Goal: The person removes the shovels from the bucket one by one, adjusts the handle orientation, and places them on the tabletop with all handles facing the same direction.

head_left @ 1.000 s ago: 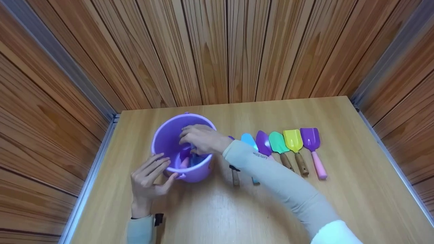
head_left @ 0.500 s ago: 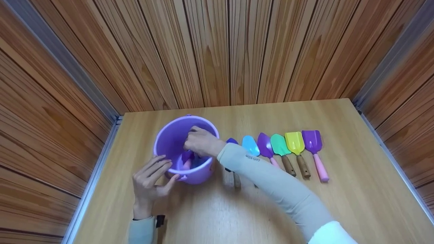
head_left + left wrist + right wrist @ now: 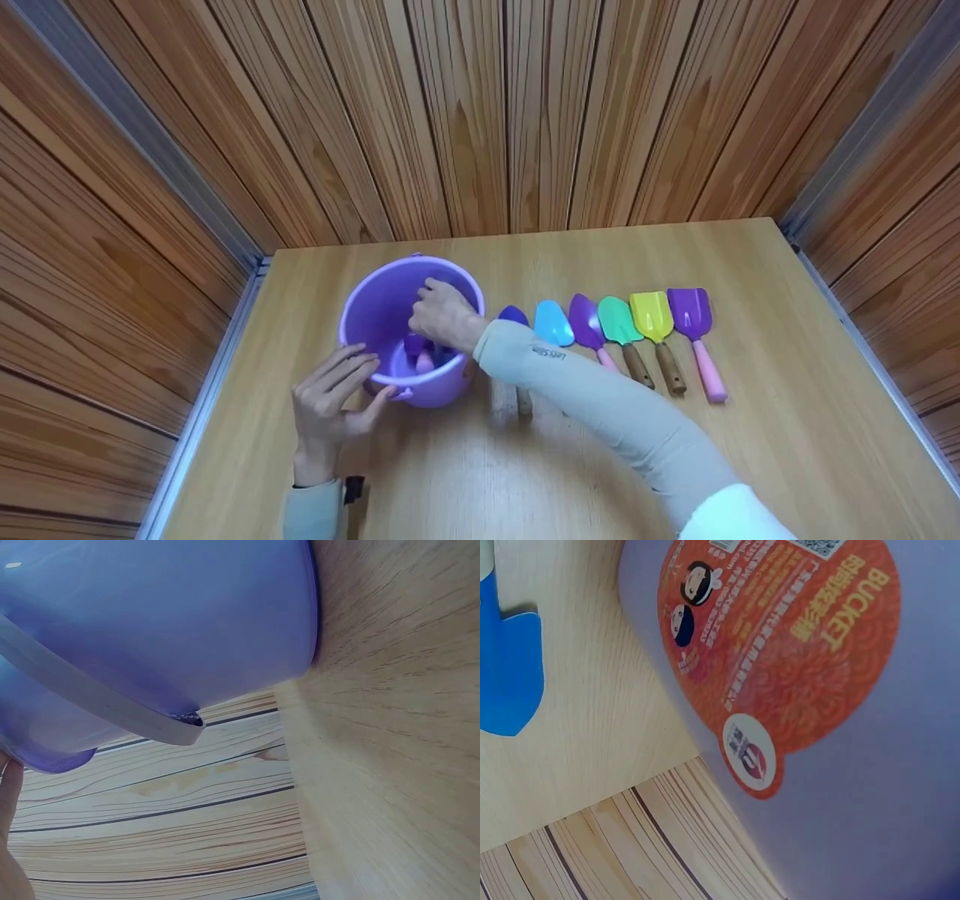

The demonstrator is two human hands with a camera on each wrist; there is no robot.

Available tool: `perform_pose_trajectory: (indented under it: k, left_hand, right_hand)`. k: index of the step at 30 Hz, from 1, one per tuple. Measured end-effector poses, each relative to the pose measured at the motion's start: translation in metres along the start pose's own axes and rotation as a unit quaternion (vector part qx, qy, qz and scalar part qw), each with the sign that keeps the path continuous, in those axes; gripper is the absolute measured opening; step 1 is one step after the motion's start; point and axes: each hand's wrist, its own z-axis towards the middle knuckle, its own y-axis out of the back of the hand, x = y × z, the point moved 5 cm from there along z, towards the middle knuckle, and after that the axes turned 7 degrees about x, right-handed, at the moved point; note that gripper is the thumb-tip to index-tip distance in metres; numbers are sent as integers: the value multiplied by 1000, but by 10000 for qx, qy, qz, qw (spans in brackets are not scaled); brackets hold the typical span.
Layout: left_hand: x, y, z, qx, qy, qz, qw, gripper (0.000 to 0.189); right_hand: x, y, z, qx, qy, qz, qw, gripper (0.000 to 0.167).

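A purple bucket stands upright at the left of the table. My left hand rests on its near-left rim, fingers nearly straight over the edge and thumb against the outside. In the left wrist view, part of that hand touches the rim. My right hand reaches down inside the bucket over its right rim, its visible fingers bent; the fingertips and anything between them are hidden. Just below that hand, inside the bucket, lies a tool with a pink handle and a purple part. The right wrist view shows the bucket's labelled outer wall.
Right of the bucket lies a row of small shovels: a dark blue one, a light blue one, a purple one, a green one, a yellow one and another purple one. Wood-panel walls surround the table.
My right hand has gone lower into the bucket and its fingers have bent more. The pink handle inside has shifted slightly right. My left hand stays on the rim.
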Motion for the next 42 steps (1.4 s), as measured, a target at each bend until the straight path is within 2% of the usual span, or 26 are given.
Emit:
perform_pose_trajectory:
  k: [12, 18, 26, 38, 42]
  left_hand:
    - [1, -1, 0, -52, -60, -75, 9999, 48]
    - [1, -1, 1, -21, -70, -115, 9999, 47]
    - [1, 0, 1, -2, -132, -26, 9999, 46]
    - [2, -1, 2, 14, -104, -74, 9999, 46]
    - [3, 1, -1, 62, 23, -114, 9999, 44]
  right_hand:
    - [-3, 8, -12, -7, -306, -409, 9987, 23]
    - [-7, 10, -16, -38, -302, -370, 9989, 19]
    - [-13, 16, -26, -280, -303, -108, 9991, 15]
    - [-33, 34, -51, -523, -508, -258, 9970, 20]
    - [-40, 37, -61, -535, -554, -237, 9968, 23]
